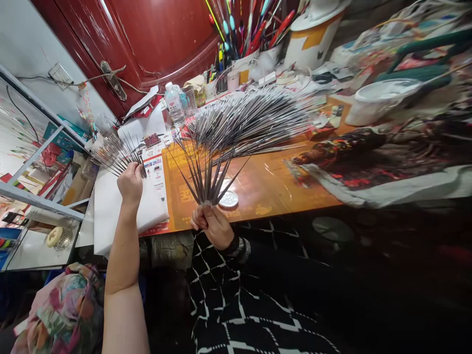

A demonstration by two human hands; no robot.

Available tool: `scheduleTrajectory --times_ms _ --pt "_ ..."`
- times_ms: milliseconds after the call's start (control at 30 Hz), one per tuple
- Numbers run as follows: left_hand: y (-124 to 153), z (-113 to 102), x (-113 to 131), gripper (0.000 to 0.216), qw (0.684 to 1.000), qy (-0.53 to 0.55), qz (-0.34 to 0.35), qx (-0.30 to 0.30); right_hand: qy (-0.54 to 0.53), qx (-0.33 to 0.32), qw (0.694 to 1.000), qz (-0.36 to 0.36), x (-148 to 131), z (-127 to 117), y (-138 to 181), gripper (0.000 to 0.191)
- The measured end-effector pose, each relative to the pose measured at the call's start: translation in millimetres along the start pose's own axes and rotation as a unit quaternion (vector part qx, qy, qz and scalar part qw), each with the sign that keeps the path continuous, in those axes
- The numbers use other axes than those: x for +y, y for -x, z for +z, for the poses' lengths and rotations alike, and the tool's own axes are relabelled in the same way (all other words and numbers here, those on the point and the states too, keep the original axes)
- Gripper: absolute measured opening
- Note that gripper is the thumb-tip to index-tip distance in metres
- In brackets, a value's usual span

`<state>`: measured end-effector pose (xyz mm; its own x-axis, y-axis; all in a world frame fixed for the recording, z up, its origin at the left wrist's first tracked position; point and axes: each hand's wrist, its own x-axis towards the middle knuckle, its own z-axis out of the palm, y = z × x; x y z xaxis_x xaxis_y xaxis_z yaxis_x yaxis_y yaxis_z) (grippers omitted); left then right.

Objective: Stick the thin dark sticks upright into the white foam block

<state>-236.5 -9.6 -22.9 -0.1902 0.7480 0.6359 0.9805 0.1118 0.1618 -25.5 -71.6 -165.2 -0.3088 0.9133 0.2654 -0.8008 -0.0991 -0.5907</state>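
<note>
A black garment with white lines [236,305] is covering the person's lap, and a floral cloth [68,309] is lying at lower left. Just above the lap, at the desk's near edge, the right hand [217,228] is clasping a bundle of dark tapered sticks [207,179], its fingers closing round the base while the thin tips are fanning upward. Further left, the left hand [130,184] is reaching over a white foam sheet [118,209] to a smaller fan of sticks [114,153]; its fingers are curling in at that fan (whether they are pinching a stick, I cannot tell). A round white lid [228,199] is lying on the orange-brown desk [258,191], just beyond the right hand. To the right, a pale cloth [420,189] is blurring. Behind the bundle, a large heap of sticks [254,115] is spreading across the desk. Farther back, a clear plastic bottle [174,105] is standing beside a glass tumbler [189,101], and a white tub [368,108] is sitting at right. Beyond everything, a dark red door [165,34] is rising.
</note>
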Motion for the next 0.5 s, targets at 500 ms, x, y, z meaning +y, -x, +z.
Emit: scheduleTrajectory --times_ms 500 --pt "26 -20 29 0.03 0.996 0.074 -0.019 -0.042 0.019 0.001 1.0 0.013 2 -3 0 0.048"
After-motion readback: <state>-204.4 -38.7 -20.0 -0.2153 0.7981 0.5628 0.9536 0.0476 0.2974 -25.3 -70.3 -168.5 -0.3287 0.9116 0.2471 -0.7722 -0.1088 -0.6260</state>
